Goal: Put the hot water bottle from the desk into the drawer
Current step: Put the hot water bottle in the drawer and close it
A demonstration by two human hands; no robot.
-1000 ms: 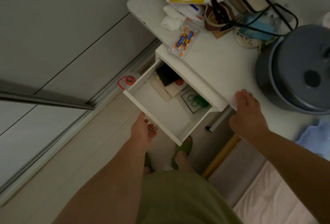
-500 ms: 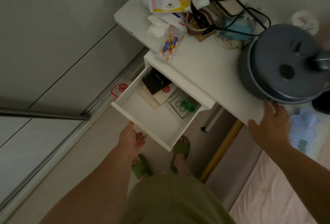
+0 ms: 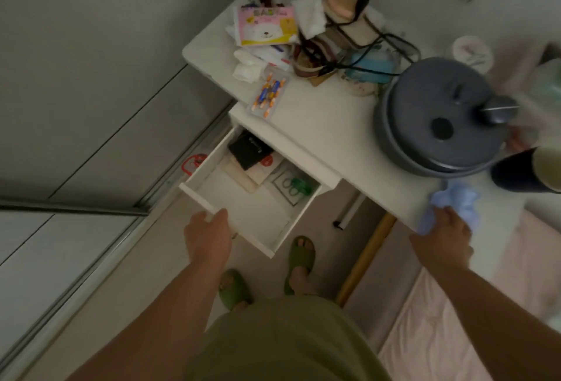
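The hot water bottle (image 3: 455,198), in a soft light-blue cover, lies at the near right edge of the white desk (image 3: 318,125). My right hand (image 3: 443,238) is closed on its near end, and blue fabric shows on both sides of my fingers. The white drawer (image 3: 197,195) under the desk's left part stands pulled out. Its front half has a bare floor. My left hand (image 3: 206,235) grips the drawer's front panel, thumb over the top edge.
A black wallet (image 3: 249,150), papers and green scissors (image 3: 299,185) fill the drawer's back. A large grey lidded pot (image 3: 440,125) stands beside the bottle, a dark cup (image 3: 522,171) to its right. Clutter and a battery pack (image 3: 270,92) sit further back. Pink bedding (image 3: 440,335) lies lower right.
My right hand slid right along the desk edge and closed on the blue hot water bottle. My left hand stayed on the drawer front, and my thumb now shows over its top edge.
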